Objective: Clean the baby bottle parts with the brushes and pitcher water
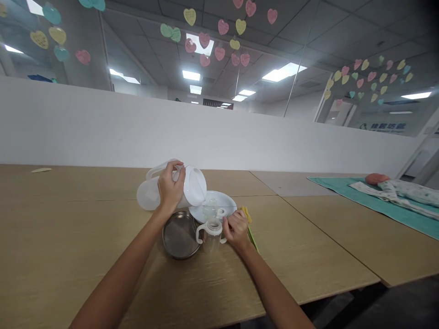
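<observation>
My left hand (170,186) is wrapped round a translucent white plastic jug (194,185), tipped on its side with its lidded mouth toward the right, over a white plate (228,202). My right hand (236,228) grips one side handle of a small clear two-handled baby cup (210,235) standing upright on the wooden table (68,246). A round metal tray (179,235) lies just left of the cup. Small clear and white bottle parts (214,209) sit on the plate.
A yellow-and-green brush (247,217) lies right of my right hand. A teal mat (384,205) with baby clothes (408,192) and a red item (376,178) lies at far right. A white partition (206,137) runs behind the table.
</observation>
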Motion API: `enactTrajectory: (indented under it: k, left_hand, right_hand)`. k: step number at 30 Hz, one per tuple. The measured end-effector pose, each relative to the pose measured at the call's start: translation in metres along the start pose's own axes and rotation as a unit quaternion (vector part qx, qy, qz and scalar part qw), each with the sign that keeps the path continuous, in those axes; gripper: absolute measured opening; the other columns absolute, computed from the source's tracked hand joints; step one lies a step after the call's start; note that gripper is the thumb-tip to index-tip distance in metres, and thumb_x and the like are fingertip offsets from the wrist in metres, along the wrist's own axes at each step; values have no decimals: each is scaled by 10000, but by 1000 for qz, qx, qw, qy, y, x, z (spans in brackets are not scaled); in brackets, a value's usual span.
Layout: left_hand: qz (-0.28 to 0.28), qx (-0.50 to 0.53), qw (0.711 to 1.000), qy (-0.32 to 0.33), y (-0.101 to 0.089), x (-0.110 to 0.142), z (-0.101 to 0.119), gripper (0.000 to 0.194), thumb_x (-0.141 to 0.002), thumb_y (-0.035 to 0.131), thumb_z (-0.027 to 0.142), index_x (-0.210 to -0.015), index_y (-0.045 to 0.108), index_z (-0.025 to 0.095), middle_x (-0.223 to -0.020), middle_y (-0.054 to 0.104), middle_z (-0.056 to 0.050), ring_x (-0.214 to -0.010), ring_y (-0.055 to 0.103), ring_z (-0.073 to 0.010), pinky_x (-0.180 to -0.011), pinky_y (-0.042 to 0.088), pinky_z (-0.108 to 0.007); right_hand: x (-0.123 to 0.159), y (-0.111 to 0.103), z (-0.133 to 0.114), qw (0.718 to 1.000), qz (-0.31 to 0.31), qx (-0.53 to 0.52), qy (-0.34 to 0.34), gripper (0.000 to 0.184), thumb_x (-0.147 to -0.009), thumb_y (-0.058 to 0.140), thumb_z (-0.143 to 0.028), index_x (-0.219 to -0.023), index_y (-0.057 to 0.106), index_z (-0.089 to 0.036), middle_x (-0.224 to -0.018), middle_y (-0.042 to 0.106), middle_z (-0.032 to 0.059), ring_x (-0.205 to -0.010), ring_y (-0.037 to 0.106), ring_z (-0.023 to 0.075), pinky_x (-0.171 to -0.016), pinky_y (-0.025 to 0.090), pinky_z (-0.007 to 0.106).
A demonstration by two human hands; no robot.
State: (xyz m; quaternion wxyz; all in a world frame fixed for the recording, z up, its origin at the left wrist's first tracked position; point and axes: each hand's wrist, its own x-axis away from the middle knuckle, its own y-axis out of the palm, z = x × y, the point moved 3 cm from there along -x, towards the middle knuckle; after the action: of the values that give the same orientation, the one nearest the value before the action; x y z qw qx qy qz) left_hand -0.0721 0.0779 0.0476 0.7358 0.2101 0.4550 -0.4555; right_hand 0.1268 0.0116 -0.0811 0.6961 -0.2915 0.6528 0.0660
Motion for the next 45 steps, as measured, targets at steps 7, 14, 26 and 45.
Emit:
enactTrajectory:
  k: [7,14,26,45]
  left_hand:
    - [6,1,1000,11,-1,0,1,166,-815,489,307,-922,568,208,-886,621,-10,-828,566,-161,-768,405,-271]
    - [24,28,999,-38,-6,-5,-14,189,-790,497,333,-911,573,209,-809,603,-4,-771,563,-157,-752,426,-278]
    - [-29,171,975,-137,-32,-28,10,184,-720,557,300,-878,563,205,-664,601,9,-624,561,-152,-568,418,-252]
    - [-159,-92,982,38,-12,8,65,190,-824,417,248,-901,589,223,-750,616,1,-705,571,-166,-667,381,-266]
  right_hand:
    - [-1,-1,0,1000,6,-1,1,360,-840,416,-152,-489,346,-196,-438,362,-42,-481,338,109,-607,306,278]
    - [-1,0,-1,1000,5,4,-3,364,-842,415,-156,-488,339,-200,-438,361,-43,-479,347,111,-594,299,277]
    - [0,1,1,1000,10,-2,-9,364,-839,428,-152,-490,332,-196,-438,361,-44,-477,338,106,-596,299,271]
    - [-2,-2,0,1000,21,-13,-13,365,-829,448,-123,-488,335,-191,-434,359,-46,-476,324,100,-582,294,272]
